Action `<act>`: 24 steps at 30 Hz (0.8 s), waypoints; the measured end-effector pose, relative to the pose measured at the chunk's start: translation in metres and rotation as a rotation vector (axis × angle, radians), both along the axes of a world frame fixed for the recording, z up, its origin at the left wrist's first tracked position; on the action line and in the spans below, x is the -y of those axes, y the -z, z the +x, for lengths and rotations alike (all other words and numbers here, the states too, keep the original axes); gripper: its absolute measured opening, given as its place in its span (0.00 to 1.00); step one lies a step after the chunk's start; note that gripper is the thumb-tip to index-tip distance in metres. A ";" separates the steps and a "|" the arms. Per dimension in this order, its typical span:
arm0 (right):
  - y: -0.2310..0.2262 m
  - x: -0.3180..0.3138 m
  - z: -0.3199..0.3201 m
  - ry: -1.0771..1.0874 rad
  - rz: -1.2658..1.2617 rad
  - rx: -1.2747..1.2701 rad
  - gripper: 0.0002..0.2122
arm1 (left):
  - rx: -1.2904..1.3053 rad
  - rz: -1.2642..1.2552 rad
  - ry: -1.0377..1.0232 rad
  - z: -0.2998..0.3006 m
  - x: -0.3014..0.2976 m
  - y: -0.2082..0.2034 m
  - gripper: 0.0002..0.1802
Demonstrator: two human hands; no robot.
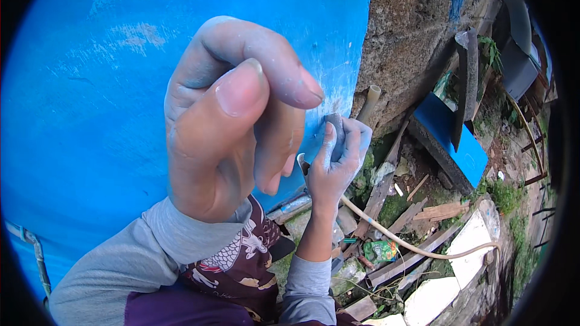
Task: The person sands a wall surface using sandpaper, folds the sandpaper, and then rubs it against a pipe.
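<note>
My left hand is raised close to the camera, in front of a blue painted wall. Its fingers are curled, with the thumb against the bent forefinger, and nothing shows between them. Lower and to the right, my right hand grips a grey piece of sandpaper near the wall's right edge. A curled end of the sheet sticks out on the left side of that hand. Pale dust coats both hands, and whitish scuffed patches mark the blue paint.
Rough bare masonry borders the blue paint, with a pipe stub by it. On the ground lie a hose, wood scraps, a blue-topped slab, a green packet and pale broken slabs. A pipe runs at lower left.
</note>
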State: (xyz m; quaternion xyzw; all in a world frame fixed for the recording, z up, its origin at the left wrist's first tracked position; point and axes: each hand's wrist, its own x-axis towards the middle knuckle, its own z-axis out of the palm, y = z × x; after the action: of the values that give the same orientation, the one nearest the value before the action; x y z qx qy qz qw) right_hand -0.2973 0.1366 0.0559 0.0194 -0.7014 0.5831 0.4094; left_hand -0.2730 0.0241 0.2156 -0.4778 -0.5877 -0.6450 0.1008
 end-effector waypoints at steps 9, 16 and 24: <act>0.013 0.007 -0.008 0.029 -0.019 -0.095 0.07 | -0.003 -0.033 0.003 0.001 0.004 -0.001 0.13; 0.008 0.004 -0.003 0.050 -0.016 -0.057 0.06 | -0.008 -0.028 -0.014 0.003 0.003 0.004 0.13; 0.019 0.005 -0.007 0.011 -0.293 0.001 0.11 | -0.007 -0.026 -0.021 0.003 0.003 0.004 0.13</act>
State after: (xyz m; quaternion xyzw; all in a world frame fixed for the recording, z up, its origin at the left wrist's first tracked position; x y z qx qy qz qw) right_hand -0.3045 0.1319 0.0369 -0.0447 -0.6093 0.6769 0.4106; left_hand -0.2699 0.0214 0.2115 -0.4752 -0.6006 -0.6347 0.1031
